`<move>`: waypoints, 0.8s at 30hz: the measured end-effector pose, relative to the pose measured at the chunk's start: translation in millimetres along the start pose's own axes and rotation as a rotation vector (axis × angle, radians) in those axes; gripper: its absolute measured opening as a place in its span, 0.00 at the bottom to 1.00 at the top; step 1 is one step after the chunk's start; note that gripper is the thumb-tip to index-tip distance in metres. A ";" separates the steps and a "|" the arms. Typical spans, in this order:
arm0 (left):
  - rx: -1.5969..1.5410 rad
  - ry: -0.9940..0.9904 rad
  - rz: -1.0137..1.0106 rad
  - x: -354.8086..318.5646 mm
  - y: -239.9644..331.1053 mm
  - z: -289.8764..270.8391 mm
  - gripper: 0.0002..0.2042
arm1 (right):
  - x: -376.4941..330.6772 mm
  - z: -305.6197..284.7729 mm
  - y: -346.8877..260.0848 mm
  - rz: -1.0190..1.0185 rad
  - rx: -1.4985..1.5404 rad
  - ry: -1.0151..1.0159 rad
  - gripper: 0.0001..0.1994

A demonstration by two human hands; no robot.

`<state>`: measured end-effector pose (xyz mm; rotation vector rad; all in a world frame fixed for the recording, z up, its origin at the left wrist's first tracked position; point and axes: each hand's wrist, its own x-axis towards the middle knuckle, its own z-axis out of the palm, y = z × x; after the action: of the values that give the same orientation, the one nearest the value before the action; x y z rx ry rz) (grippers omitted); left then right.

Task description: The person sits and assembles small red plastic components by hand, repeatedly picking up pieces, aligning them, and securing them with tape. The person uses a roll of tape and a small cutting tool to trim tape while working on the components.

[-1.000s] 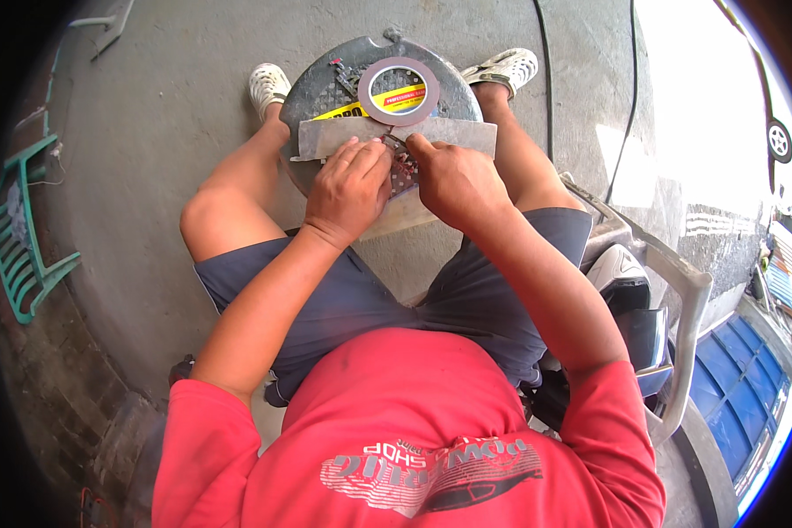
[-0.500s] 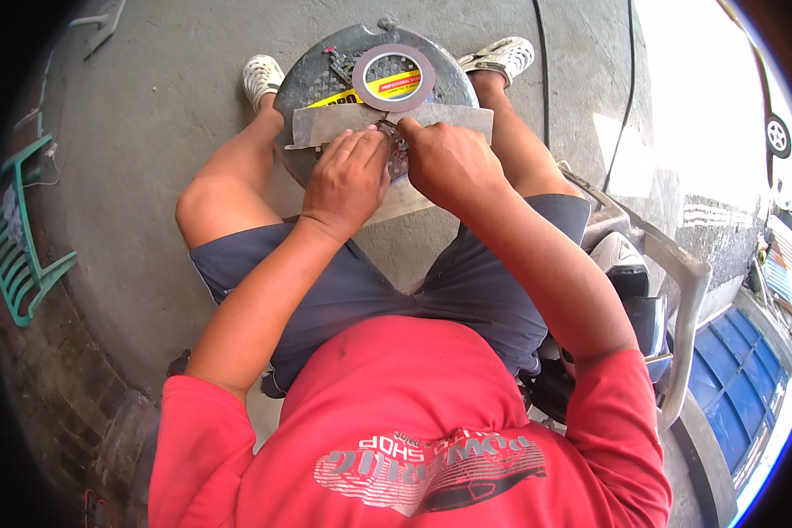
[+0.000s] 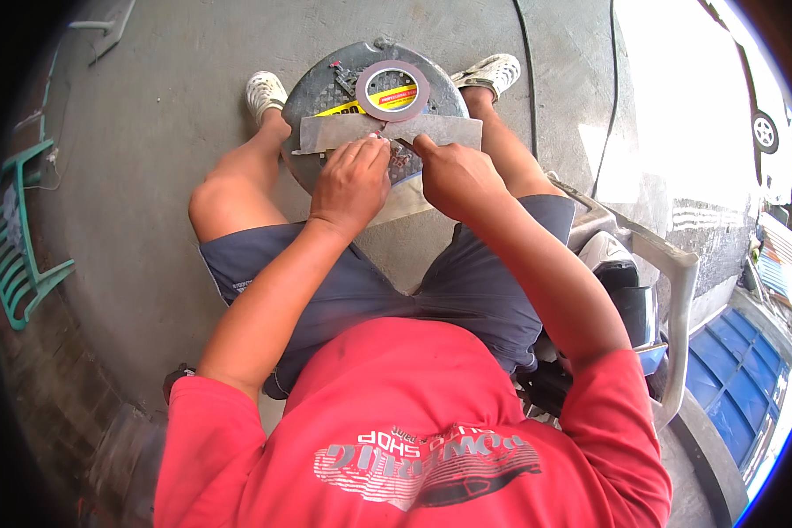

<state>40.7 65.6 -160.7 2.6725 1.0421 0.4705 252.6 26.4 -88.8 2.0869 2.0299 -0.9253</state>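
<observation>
While the left hand (image 3: 352, 183) lies at the near edge of the pale strip (image 3: 339, 132) across the round stool (image 3: 446, 83), its grip impossible to tell, that strip could skid if the right hand (image 3: 458, 176), its grip seemingly closed on a thin dark piece (image 3: 403, 143), pushes too hard. A tape roll (image 3: 362, 95) overlapping the yellow packet (image 3: 345, 110) crowds the far side.

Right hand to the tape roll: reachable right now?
Probably yes: the tape roll lies uncovered just beyond the right hand, with only the pale strip between. What the hand holds, if anything, is unclear.
</observation>
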 end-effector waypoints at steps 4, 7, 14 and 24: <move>-0.006 0.017 -0.034 -1.7 1.2 2.9 0.24 | 19.8 -17.5 14.9 -0.128 0.126 0.378 0.19; 0.015 0.014 -0.045 5.8 5.8 -0.5 0.25 | 53.9 -16.8 27.9 -0.217 0.029 0.325 0.19; 0.030 0.101 0.032 10.7 -7.2 7.9 0.18 | 96.2 -11.4 32.9 -0.343 0.009 0.175 0.15; -1.368 0.199 -0.906 16.1 -35.5 -50.6 0.13 | 10.3 -76.6 35.8 -0.211 0.478 0.408 0.12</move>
<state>11.1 107.2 -122.4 0.8784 1.1770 0.8102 312.6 66.7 -43.6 2.5086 2.4652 -1.2009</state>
